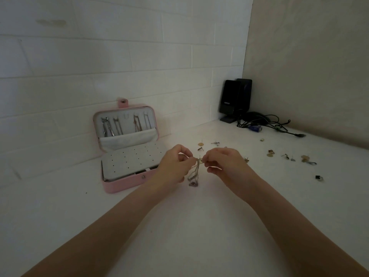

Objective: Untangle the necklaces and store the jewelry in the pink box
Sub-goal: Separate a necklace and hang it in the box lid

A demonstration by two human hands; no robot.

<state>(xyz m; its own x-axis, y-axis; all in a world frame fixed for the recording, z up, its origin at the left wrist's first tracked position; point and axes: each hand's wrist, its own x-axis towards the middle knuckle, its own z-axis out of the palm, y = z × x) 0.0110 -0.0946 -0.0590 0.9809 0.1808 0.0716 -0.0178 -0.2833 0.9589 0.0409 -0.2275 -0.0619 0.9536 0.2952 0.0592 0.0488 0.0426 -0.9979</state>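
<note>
A thin tangled necklace hangs between my two hands above the white table, its lower end bunched near the surface. My left hand pinches the chain's top from the left. My right hand pinches it from the right, fingertips almost meeting. The pink box stands open to the left of my hands, lid leaning on the wall. Several necklaces hang inside the lid above a fabric pocket. A white perforated earring panel lies in the base.
Small earrings and studs lie scattered on the table behind my hands and to the right. Two black speakers with loose cables occupy the back right corner. White brick wall behind, beige wall on the right.
</note>
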